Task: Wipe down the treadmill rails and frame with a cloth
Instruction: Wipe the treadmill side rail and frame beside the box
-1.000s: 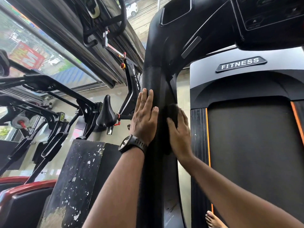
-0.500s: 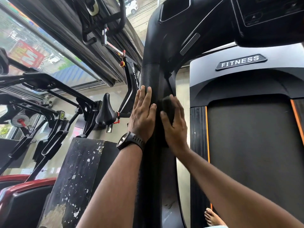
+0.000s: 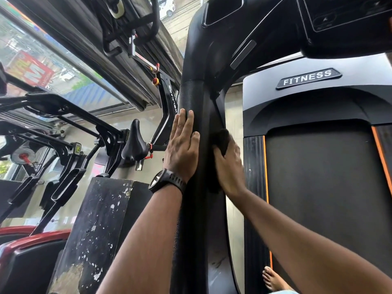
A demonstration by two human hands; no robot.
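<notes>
The black treadmill upright [image 3: 199, 107] runs up the middle of the head view to the console. My left hand [image 3: 181, 148], with a black watch on the wrist, lies flat with fingers together against the upright's left side. My right hand [image 3: 230, 164] presses a dark cloth [image 3: 221, 137] against the upright's right side. The cloth bulges above my fingers and is partly hidden by my palm. To the right lie the treadmill belt [image 3: 318, 187], its orange-edged side rail [image 3: 254, 162] and the grey motor cover marked FITNESS [image 3: 308, 78].
A black exercise bike with its saddle [image 3: 134, 145] stands to the left. A worn black box with chipped paint [image 3: 95, 230] sits close beside my left forearm. Red equipment [image 3: 25, 236] is at bottom left. A bare foot [image 3: 272, 279] rests on the side rail below.
Both hands have slid upward along the upright. My right hand with the cloth has shifted round toward the upright's right edge.
</notes>
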